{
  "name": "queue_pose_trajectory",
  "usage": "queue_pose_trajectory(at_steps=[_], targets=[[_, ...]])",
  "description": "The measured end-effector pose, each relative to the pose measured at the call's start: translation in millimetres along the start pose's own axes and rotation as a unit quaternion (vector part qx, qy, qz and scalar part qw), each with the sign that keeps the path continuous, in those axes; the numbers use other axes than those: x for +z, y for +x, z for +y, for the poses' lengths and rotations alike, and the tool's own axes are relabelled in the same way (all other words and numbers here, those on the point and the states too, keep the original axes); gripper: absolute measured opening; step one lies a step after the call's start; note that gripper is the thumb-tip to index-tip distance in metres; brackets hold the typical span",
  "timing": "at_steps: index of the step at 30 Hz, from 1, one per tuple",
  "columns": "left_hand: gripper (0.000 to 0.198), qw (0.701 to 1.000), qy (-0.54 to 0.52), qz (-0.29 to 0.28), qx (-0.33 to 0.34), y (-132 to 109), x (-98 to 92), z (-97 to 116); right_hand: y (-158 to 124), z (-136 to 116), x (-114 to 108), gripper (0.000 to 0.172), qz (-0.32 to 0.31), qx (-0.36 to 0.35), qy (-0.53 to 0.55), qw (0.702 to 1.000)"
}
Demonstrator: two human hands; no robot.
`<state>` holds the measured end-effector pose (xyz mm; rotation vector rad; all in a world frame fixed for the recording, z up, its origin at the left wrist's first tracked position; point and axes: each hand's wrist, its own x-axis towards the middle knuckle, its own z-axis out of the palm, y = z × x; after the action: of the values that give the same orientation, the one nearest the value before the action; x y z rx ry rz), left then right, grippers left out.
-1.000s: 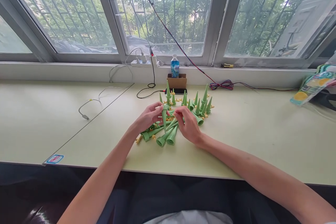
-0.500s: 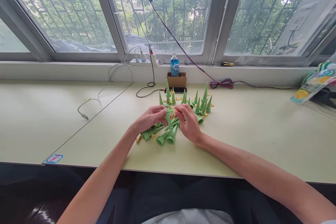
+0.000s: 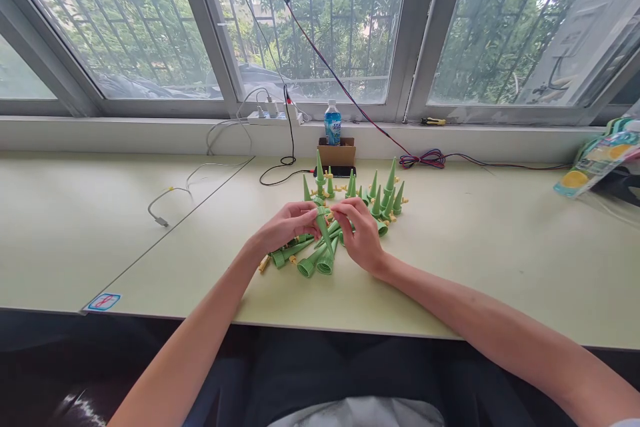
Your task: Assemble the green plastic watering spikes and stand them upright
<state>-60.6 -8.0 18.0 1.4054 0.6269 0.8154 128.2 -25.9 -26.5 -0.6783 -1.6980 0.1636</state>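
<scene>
My left hand is closed around the wide end of a green plastic watering spike, whose tip points down toward me. Beside it, my right hand pinches a small yellow valve against the spike's side; the fingers partly cover it. Below both hands lie several loose green spikes, open ends toward me, with small yellow valves among them. Behind the hands, more spikes stand tip up, fitted with yellow valves.
A phone lies by a small cardboard box, with a blue-labelled bottle behind. Cables run from a power strip across the table. A coiled cable and a plastic package are to the right.
My right fingertips have moved slightly left and up, bringing the yellow valve against the side of the spike. The left hand has barely shifted, still holding the spike.
</scene>
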Motion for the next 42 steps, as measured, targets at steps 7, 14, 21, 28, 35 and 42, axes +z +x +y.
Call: queue_pose_trajectory(at_steps=[7,14,21,28,35,42], targets=[[0.02,1.0,0.003,-0.013,0.004,-0.6,0.0,-1.4,0.5,0.0,-0.6,0.017,-0.001,0.011,0.001,1.0],[0.019,1.0,-0.019,-0.022,0.01,-0.3,0.1,-1.7,0.3,-0.1,-1.5,0.015,0.001,0.035,-0.003,0.999],[0.02,1.0,-0.016,-0.013,0.01,-0.8,-1.4,-3.2,-0.7,2.7,-1.5,0.017,-0.018,0.054,0.008,0.998],[0.022,1.0,0.009,-0.016,0.003,-1.0,-1.5,-5.1,-1.7,6.8,-1.4,0.027,-0.049,0.081,-0.011,0.995],[0.022,1.0,0.018,-0.015,-0.001,-2.2,-0.6,-3.5,-3.5,7.3,1.3,0.04,-0.073,0.059,-0.025,0.995],[0.022,1.0,0.025,-0.006,0.002,-2.1,0.5,-2.2,-4.7,8.5,1.7,0.041,-0.081,0.055,-0.027,0.995]])
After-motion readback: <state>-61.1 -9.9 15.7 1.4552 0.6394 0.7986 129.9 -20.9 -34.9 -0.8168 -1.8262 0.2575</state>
